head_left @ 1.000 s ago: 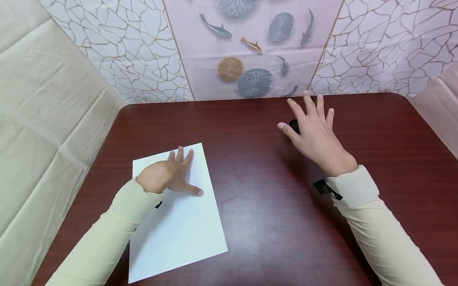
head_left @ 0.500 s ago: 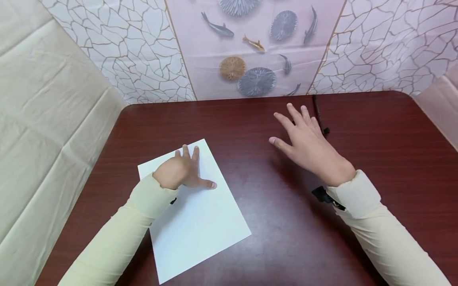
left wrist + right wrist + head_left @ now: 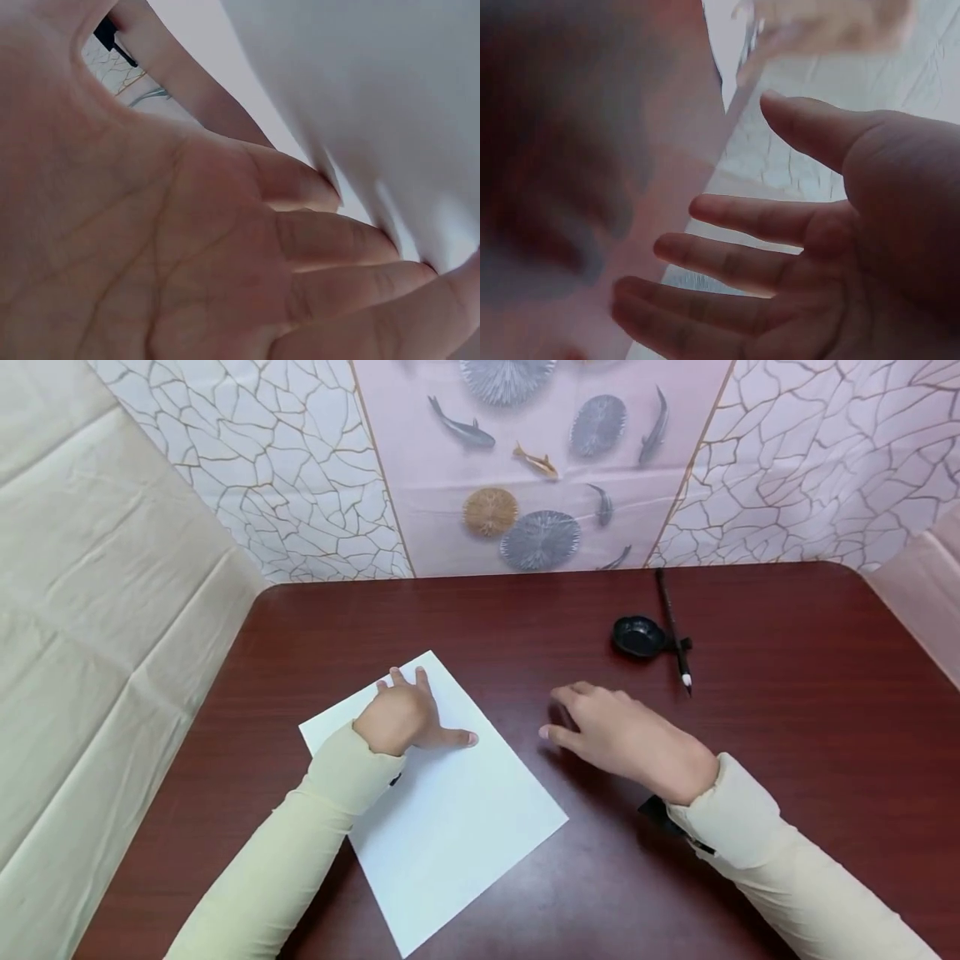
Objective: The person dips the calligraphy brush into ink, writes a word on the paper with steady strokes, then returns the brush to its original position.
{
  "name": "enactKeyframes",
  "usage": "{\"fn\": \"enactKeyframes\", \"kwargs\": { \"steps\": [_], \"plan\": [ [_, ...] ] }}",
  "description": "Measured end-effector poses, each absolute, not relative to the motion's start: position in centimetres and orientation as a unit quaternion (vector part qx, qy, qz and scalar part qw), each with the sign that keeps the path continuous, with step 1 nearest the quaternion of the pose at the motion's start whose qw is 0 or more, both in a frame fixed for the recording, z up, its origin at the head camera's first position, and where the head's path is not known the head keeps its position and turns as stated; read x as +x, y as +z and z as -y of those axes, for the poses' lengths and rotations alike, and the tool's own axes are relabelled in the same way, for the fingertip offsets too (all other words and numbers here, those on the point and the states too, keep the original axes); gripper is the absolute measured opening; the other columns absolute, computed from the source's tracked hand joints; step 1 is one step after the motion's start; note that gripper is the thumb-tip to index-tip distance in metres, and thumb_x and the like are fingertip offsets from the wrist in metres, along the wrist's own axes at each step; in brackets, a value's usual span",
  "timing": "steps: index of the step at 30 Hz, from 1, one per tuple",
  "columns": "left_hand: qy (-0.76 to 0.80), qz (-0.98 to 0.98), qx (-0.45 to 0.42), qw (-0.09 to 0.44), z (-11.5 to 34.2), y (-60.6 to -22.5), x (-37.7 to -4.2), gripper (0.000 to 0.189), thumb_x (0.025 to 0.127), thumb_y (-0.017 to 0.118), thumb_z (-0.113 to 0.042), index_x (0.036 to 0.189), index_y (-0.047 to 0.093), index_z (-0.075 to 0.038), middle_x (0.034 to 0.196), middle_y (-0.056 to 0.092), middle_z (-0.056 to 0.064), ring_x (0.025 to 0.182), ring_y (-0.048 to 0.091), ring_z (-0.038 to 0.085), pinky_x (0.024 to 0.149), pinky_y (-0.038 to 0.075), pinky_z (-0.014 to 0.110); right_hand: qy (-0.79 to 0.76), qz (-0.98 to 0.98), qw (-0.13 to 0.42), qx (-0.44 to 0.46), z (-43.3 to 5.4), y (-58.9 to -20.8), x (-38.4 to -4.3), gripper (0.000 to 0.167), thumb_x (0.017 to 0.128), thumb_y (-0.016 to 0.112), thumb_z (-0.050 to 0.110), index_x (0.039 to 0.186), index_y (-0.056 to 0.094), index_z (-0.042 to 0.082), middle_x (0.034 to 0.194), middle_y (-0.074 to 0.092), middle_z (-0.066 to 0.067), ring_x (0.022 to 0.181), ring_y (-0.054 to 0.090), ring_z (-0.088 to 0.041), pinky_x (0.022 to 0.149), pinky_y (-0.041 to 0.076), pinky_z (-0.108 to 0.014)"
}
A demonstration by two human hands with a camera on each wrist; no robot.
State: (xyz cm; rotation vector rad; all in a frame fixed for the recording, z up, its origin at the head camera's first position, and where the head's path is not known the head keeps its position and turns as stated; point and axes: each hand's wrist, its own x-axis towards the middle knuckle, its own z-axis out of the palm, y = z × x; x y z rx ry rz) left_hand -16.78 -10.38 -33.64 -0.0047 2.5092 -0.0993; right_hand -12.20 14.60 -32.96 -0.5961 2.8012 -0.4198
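A blank white sheet of paper point(image 3: 465, 827) lies turned at an angle on the left half of the table. My left hand point(image 3: 405, 718) rests on its upper part, fingers spread and thumb stretched to the right; in the left wrist view the fingertips point(image 3: 420, 274) touch the paper. To the right of the sheet, my right hand point(image 3: 622, 731) hovers over the table with nothing in it. Its fingers point(image 3: 735, 259) are extended and relaxed in the right wrist view. Beyond that hand sit a small black dish point(image 3: 637, 636) and a writing brush point(image 3: 673, 635) with a white tip.
The dark red wooden table point(image 3: 480, 610) ends at a patterned cloth backdrop point(image 3: 536, 539) behind. A pale cloth point(image 3: 112, 610) hangs along the left side. The brush leans on a small black rest point(image 3: 684, 644) joined to the dish.
The paper has slid right and turned counter-clockwise under my left hand. My right hand has drawn back toward me and left, uncovering the dish and brush.
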Motion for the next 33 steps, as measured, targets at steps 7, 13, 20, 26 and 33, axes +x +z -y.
{"fn": "enactKeyframes", "kwargs": {
  "steps": [7,13,20,26,33],
  "plan": [
    [-0.022,-0.954,-0.025,0.299,8.9,-33.7,-17.3,0.128,0.088,0.057,-0.083,0.167,0.006,0.004,0.173,0.007,0.031,0.16,0.014,0.049,0.128,0.024,0.053,-0.094,-0.958,0.128,-0.239,-12.7,-33.3,-9.5,0.054,0.101,0.073,0.037,0.134,0.063,-0.005,0.125,0.065,-0.02,0.104,0.071,-0.033,0.088,0.059,-0.048],
    [-0.01,-0.968,-0.031,0.249,7.8,-33.8,-17.6,0.114,0.088,0.061,-0.081,0.161,0.037,0.003,0.171,0.026,0.023,0.157,0.023,0.05,0.124,0.031,0.056,-0.079,-0.952,0.11,-0.274,-11.8,-33.4,-7.5,0.062,0.09,0.084,0.043,0.124,0.062,-0.004,0.128,0.059,-0.02,0.115,0.063,-0.035,0.091,0.058,-0.046],
    [0.006,-0.973,-0.048,0.224,6.8,-33.7,-17.7,0.117,0.087,0.062,-0.081,0.157,0.039,0.011,0.165,0.034,0.031,0.149,0.036,0.056,0.119,0.038,0.06,-0.079,-0.954,0.134,-0.257,-11.5,-34.2,-6.8,0.097,0.087,0.083,0.055,0.147,0.048,-0.012,0.147,0.048,-0.03,0.135,0.051,-0.047,0.092,0.057,-0.055],
    [0.038,-0.977,-0.042,0.203,6.4,-34.0,-17.3,0.108,0.091,0.063,-0.076,0.151,0.047,0.012,0.158,0.042,0.035,0.144,0.041,0.06,0.111,0.043,0.068,-0.086,-0.955,0.138,-0.247,-11.5,-34.8,-7.6,0.107,0.084,0.084,0.058,0.148,0.043,-0.017,0.153,0.041,-0.04,0.141,0.043,-0.058,0.105,0.05,-0.061],
    [0.065,-0.973,-0.072,0.21,6.0,-33.4,-17.7,0.111,0.076,0.084,-0.069,0.154,0.049,0.001,0.148,0.056,0.022,0.139,0.054,0.035,0.114,0.046,0.054,-0.04,-0.956,0.197,-0.215,-11.5,-35.2,-8.9,0.117,0.083,0.085,0.059,0.155,0.033,-0.018,0.162,0.026,-0.042,0.148,0.028,-0.064,0.114,0.041,-0.061]
  ]
}}
